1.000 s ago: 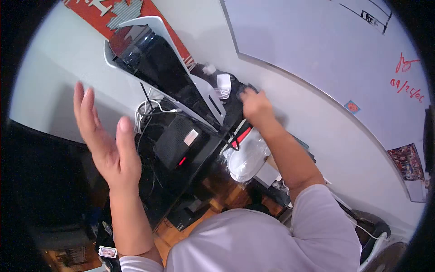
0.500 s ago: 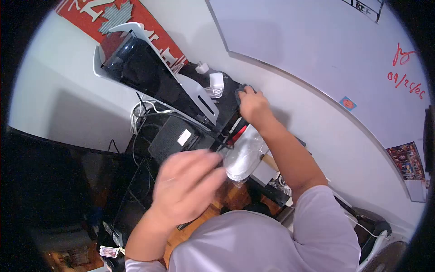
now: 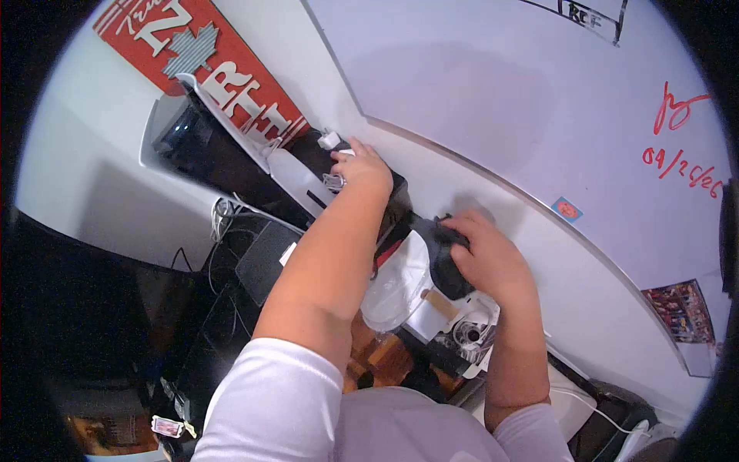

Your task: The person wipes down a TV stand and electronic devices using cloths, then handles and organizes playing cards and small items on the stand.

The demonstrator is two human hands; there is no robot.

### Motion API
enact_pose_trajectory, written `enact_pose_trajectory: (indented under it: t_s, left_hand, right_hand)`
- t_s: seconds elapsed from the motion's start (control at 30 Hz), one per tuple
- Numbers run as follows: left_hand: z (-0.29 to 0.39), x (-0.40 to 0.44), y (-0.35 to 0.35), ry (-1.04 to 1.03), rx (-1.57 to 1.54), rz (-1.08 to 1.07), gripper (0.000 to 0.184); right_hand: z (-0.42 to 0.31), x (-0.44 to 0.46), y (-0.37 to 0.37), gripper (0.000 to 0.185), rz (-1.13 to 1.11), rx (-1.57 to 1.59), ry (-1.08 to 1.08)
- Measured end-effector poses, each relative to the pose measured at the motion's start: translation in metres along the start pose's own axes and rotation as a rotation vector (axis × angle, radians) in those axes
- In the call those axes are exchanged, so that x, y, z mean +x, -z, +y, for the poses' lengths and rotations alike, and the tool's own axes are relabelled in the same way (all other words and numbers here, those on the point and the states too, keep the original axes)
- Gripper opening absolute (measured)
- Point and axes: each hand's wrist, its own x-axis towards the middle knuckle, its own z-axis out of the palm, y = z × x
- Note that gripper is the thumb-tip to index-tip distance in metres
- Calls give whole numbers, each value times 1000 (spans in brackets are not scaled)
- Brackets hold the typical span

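My left hand (image 3: pixel 366 169) reaches far across to the back of the black surface. Its fingers curl around a white charger block (image 3: pixel 346 153), which they partly cover, and a coiled white cable (image 3: pixel 333 182) lies beside them. Close by sits a small white plug (image 3: pixel 329 140). My right hand (image 3: pixel 493 254) grips a dark, soft-looking black item (image 3: pixel 448 266) near the wall; its exact kind I cannot make out. Left of that item lies a clear plastic bag (image 3: pixel 400 285).
A tall black-and-white game console (image 3: pixel 223 146) stands at left, before a red sign (image 3: pixel 223 77). A dark box (image 3: pixel 262 258) with cables lies below it. A whiteboard (image 3: pixel 462 77) hangs along the wall. White items and cords (image 3: pixel 473 331) lie near my right forearm.
My left hand has moved up from near my body to the charger block. My right hand has drawn back toward me with the black item. The camera view has shifted slightly.
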Motion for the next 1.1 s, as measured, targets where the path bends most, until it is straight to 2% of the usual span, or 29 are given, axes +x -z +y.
enact_pose_trajectory:
  t_s: [0.03, 0.13, 0.23, 0.37, 0.43, 0.6, 0.7, 0.77, 0.8, 0.87, 0.9, 0.97, 1.07, 1.1]
  left_hand:
    - [1, 7, 4, 55, -110, -82, 62]
    - [6, 10, 4, 76, -140, -120, 67]
    - [9, 9, 8, 91, -28, -131, 69]
    - [-2, 15, 0, 90, -101, -69, 68]
    - [-15, 18, 1, 14, -208, -101, 65]
    - [-18, 32, -11, 24, -233, -42, 57]
    - [-19, 32, -10, 17, -260, -28, 52]
    - [-20, 30, -7, 15, -237, -43, 49]
    - [-22, 32, -7, -9, -233, -26, 46]
    - [-26, 39, -7, -37, -228, -20, 43]
    - [-29, 44, -7, -60, -208, -53, 43]
    - [-32, 56, -7, -136, -52, -66, 37]
    - [-33, 58, 13, -212, -42, -128, 32]
    - [-31, 76, 13, -154, -34, -120, 31]
  right_hand:
    - [1, -9, 4, 32, 47, 45, -2]
    - [8, -24, 11, 31, 81, 122, -10]
    - [16, -26, 15, 32, 69, 123, -17]
    - [27, -24, 16, 33, 88, 100, 44]
    - [26, -23, 17, 33, 85, 119, 50]
    - [25, -7, 7, 33, 76, 236, 114]
    - [28, 7, -4, 32, 49, 428, 141]
    - [27, 15, -8, 30, -34, 548, -24]
    - [30, 21, -14, 30, -38, 551, -29]
    - [38, 36, -28, 31, 86, 639, 125]
    - [33, 41, -30, 31, 98, 707, 107]
    - [32, 54, -36, 32, 154, 610, 152]
    - [28, 64, -45, 29, 242, 455, 194]
    - [29, 69, -50, 29, 273, 392, 230]
